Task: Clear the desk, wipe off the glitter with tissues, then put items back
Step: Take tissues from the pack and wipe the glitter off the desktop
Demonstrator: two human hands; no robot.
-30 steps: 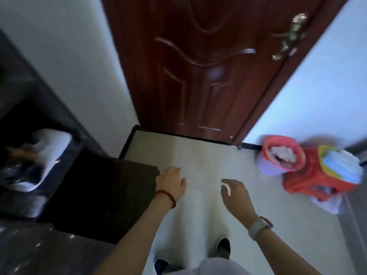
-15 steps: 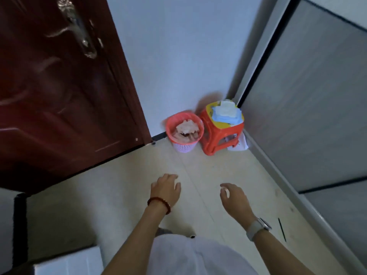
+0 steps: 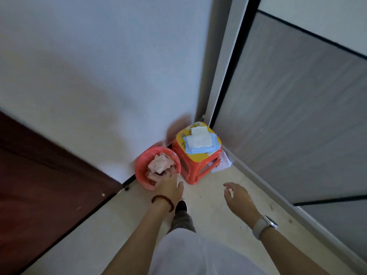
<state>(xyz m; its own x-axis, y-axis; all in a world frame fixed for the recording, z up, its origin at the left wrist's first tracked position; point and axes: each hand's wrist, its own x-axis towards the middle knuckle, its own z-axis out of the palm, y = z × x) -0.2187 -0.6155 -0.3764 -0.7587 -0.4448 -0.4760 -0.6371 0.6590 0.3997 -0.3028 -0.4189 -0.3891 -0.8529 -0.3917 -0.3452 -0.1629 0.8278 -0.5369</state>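
Observation:
A red waste bin stands on the floor in the corner, filled with crumpled tissues. My left hand, with a bead bracelet on the wrist, reaches over the bin's near rim, fingers down toward the tissues; whether it holds anything is hidden. My right hand, a watch on its wrist, hangs empty over the floor with fingers loosely apart. Beside the bin stands a red plastic stool with a blue pack of tissues on its yellow top.
A dark wooden door is at the left, a white wall behind the bin, and a grey sliding panel at the right. A sheet of white paper lies behind the stool. My foot is on the pale floor.
I turned right from the door and the dark desk and stepped up to the corner. The bin and stool are now close, and my left hand has reached the bin.

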